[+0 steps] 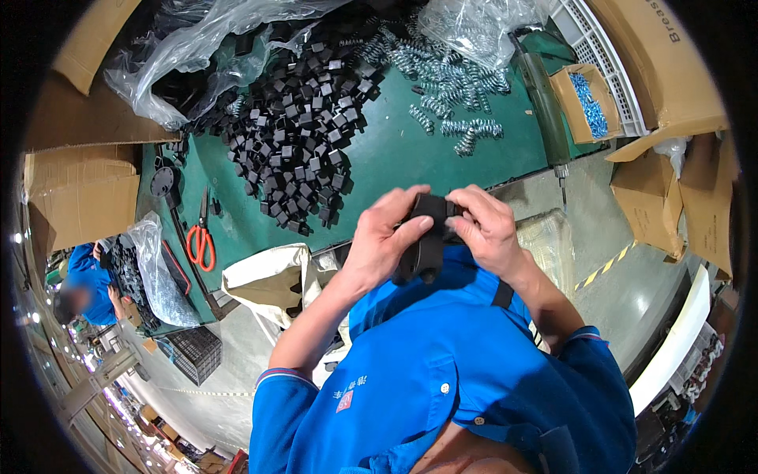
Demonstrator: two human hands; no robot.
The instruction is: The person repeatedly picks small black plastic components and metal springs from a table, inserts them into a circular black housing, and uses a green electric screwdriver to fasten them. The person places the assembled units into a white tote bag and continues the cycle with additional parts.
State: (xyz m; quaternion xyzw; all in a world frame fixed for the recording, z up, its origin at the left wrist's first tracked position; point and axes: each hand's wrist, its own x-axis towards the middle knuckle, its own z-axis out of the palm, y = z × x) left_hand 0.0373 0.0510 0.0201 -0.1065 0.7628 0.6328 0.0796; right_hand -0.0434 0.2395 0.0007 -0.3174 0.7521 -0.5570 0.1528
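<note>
Just beyond the front edge of the table, my left hand point(385, 237) is closed round a thick black part point(427, 237), its thumb lying across the near face. On the other side, my right hand point(488, 227) pinches a small dark piece point(452, 210) at that part's upper right. Whether the small piece is separate or joined to the black part I cannot tell. Nearest to my hands on the table is a large heap of small black square plastic caps point(304, 130). Silvery coil springs point(466, 79) are piled at the far right.
Orange-handled scissors point(202, 241) lie at the table's left. On the right hangs a green power screwdriver point(545, 110), beside a carton of blue screws point(588, 107). A white cloth bag point(268, 284) is below the table edge. Far left, another person point(91, 288) works.
</note>
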